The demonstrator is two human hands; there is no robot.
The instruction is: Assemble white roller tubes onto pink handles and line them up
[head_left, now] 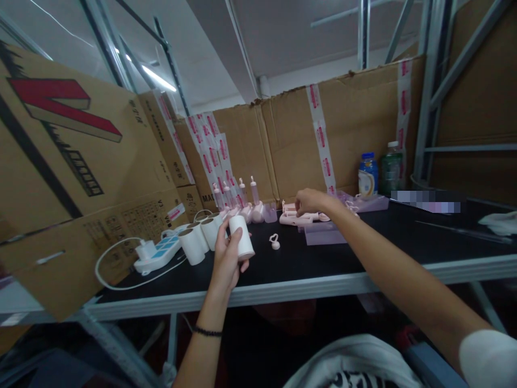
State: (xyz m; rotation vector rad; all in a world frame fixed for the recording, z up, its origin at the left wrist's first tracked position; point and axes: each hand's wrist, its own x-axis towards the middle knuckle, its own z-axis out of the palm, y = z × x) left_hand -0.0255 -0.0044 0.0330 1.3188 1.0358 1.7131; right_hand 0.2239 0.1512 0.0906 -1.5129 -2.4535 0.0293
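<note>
The left hand (226, 256) holds a white roll (242, 237) just above the near part of the counter (323, 258), its long axis nearly upright, fingers wrapped around it. The right hand (309, 202) reaches farther back, fingers pinched onto a pink handle piece (297, 218) (one of several lying flat there). More white rolls (197, 240) stand just left of the held one.
</note>
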